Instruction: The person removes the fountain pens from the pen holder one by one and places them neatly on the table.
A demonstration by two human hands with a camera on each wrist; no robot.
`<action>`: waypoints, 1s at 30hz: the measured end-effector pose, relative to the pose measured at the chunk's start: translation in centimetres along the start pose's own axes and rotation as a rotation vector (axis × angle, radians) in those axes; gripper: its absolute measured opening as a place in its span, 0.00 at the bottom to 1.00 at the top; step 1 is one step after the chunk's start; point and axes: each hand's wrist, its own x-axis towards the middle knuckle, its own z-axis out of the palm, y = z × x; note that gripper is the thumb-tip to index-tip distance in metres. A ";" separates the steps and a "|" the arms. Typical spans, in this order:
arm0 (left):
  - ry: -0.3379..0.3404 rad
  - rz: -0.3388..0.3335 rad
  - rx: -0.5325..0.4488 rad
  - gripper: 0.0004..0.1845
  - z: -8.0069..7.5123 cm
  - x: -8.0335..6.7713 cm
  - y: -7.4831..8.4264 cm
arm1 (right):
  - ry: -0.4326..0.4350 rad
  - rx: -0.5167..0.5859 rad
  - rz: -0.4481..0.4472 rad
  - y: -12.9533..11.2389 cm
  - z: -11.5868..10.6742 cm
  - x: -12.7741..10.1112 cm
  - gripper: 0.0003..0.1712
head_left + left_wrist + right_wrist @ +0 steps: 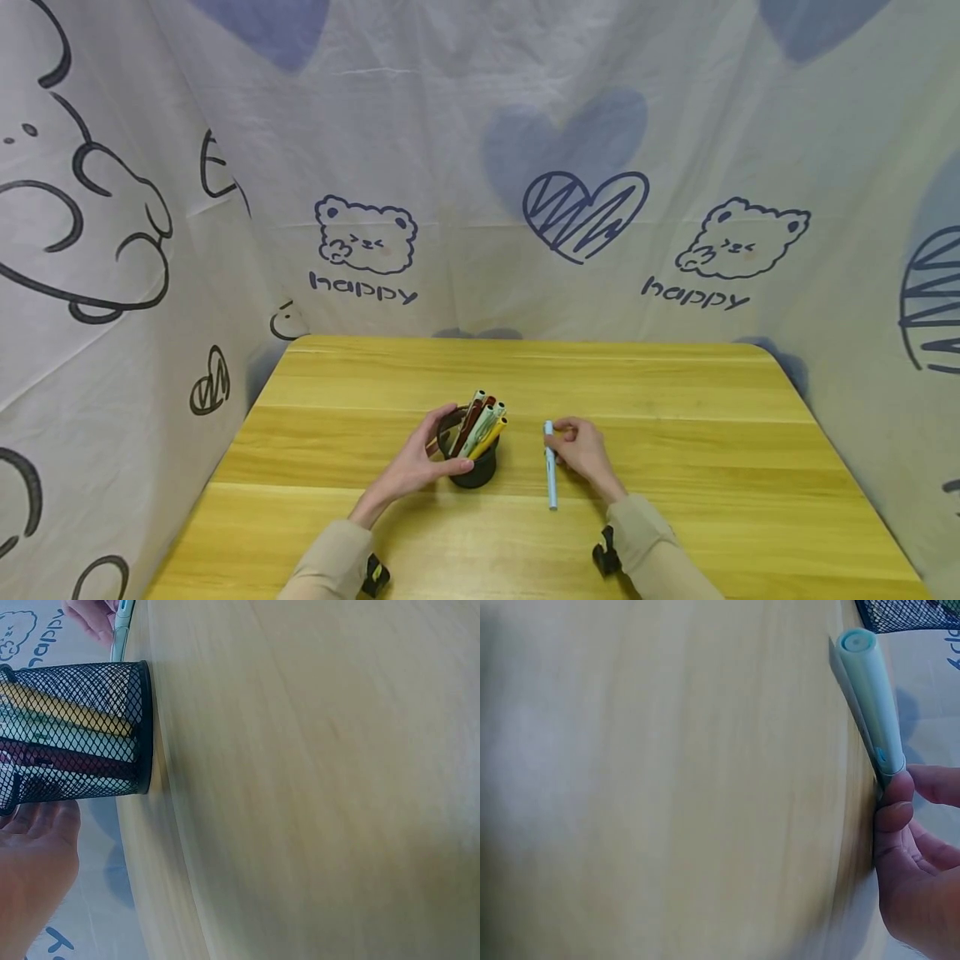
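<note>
A black mesh pen holder [472, 471] stands on the wooden table [675, 400] with several pens [483, 417] leaning in it. My left hand [438, 446] wraps round its left side, fingers over the far rim and thumb at the front. The left wrist view shows the holder [82, 731] with my palm [34, 862] right beside it. A light blue pen [551, 479] lies flat on the table to the holder's right. My right hand [562, 437] pinches its far end. Up close, the thumb and fingers [892, 814] close on the pen [870, 705].
A printed white cloth [480, 167] with bears and hearts walls off the table on three sides. The bare tabletop stretches to the right [712, 467] and behind the holder. Wrist-worn camera mounts [603, 558] sit near the front edge.
</note>
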 end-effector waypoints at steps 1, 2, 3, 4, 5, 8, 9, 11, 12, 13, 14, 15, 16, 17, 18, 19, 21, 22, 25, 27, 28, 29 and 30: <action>0.000 -0.001 0.001 0.52 0.0 0.0 0.0 | 0.002 0.011 -0.002 0.0 0.0 0.0 0.17; 0.001 -0.004 0.000 0.52 0.0 0.0 0.1 | 0.004 0.024 -0.003 0.0 -0.1 0.0 0.17; 0.002 -0.006 -0.001 0.52 0.0 0.0 0.1 | 0.008 0.038 -0.007 0.0 -0.1 0.0 0.17; 0.002 -0.007 -0.001 0.52 0.0 0.0 0.1 | 0.011 0.052 -0.010 0.1 -0.2 0.0 0.17; 0.002 -0.009 -0.001 0.52 0.0 0.0 0.1 | 0.015 0.066 -0.018 0.1 -0.2 0.0 0.16; 0.006 -0.006 -0.002 0.52 0.0 0.1 0.1 | 0.026 0.104 -0.048 0.2 -0.3 -0.1 0.15; 0.006 -0.007 -0.003 0.52 0.0 0.1 0.0 | 0.031 0.115 -0.060 0.2 -0.3 -0.2 0.15; 0.008 -0.011 -0.004 0.52 0.0 0.0 0.0 | 0.043 0.139 -0.082 0.1 -0.2 -0.4 0.13; 0.008 -0.012 -0.004 0.52 0.0 0.0 0.0 | 0.048 0.158 -0.092 0.0 -0.2 -0.6 0.13; 0.008 -0.016 -0.006 0.52 0.0 0.0 0.0 | 0.053 0.174 -0.102 -0.2 -0.1 -0.7 0.12; 0.008 -0.022 -0.007 0.52 0.0 0.0 -0.1 | 0.056 0.195 -0.115 -0.4 -0.1 -0.9 0.11; 0.007 -0.022 -0.003 0.52 0.0 -0.1 -0.1 | 0.056 0.214 -0.138 -0.6 0.0 -1.2 0.11; 0.007 -0.023 -0.003 0.51 0.0 -0.1 -0.1 | 0.050 0.239 -0.154 -0.9 0.1 -1.4 0.12; 0.008 -0.022 0.000 0.51 0.0 -0.1 -0.1 | 0.038 0.259 -0.172 -1.1 0.2 -1.6 0.12; 0.008 -0.020 0.001 0.52 0.0 -0.2 -0.1 | 0.020 0.280 -0.192 -1.5 0.3 -1.9 0.13; 0.009 -0.019 0.003 0.52 0.0 -0.2 -0.1 | 0.000 0.296 -0.213 -1.8 0.4 -2.2 0.14; 0.010 -0.018 0.006 0.52 0.0 -0.3 0.0 | -0.048 0.323 -0.257 -2.4 0.7 -2.6 0.16; 0.011 -0.018 0.006 0.52 0.0 -0.3 0.1 | -0.071 0.332 -0.272 -2.7 0.8 -2.8 0.17; 0.012 -0.017 0.009 0.51 0.1 -0.3 0.1 | -0.127 0.340 -0.346 -3.8 1.2 -3.2 0.19; 0.013 -0.020 0.008 0.51 0.1 -0.3 0.1 | -0.149 0.339 -0.384 -4.5 1.5 -3.3 0.19; 0.014 -0.022 0.007 0.51 0.2 -0.3 0.1 | -0.156 0.341 -0.400 -4.8 1.6 -3.4 0.19; 0.014 -0.021 0.004 0.51 0.2 -0.2 0.1 | -0.161 0.347 -0.410 -5.0 1.7 -3.4 0.19; 0.014 -0.020 0.003 0.51 0.2 -0.2 0.1 | -0.164 0.352 -0.418 -5.3 1.9 -3.4 0.19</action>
